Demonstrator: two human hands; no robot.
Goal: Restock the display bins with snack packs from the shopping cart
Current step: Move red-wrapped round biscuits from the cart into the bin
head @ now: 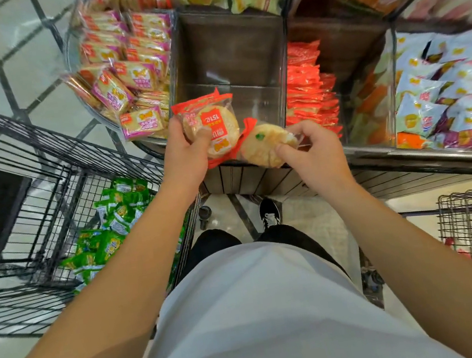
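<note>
The left hand (186, 146) grips a snack pack (210, 124) just left of centre: a clear wrapper with crimped red ends and an orange-red label with white print, showing round pale-golden rice crackers inside. Its thumb lies curled across the pack's face, the other fingers hidden behind it. At about 4 o'clock from it, touching at the red crimp, is a second snack pack (266, 145), turned so its clear side shows a pale bumpy cracker with a small green speck. The right hand (313, 152) pinches this one, thumb and curled fingers closed on its right end.

Both packs are held over the near edge of a clear-walled display bin (230, 58) with a dark brown floor, at 12 o'clock. Pink-labelled cracker packs (130, 81) fill the bin at 10 o'clock; red packs (308, 86) stand at 2 o'clock. The black wire shopping cart (33, 189) at 8 o'clock holds green packs (108, 227).
</note>
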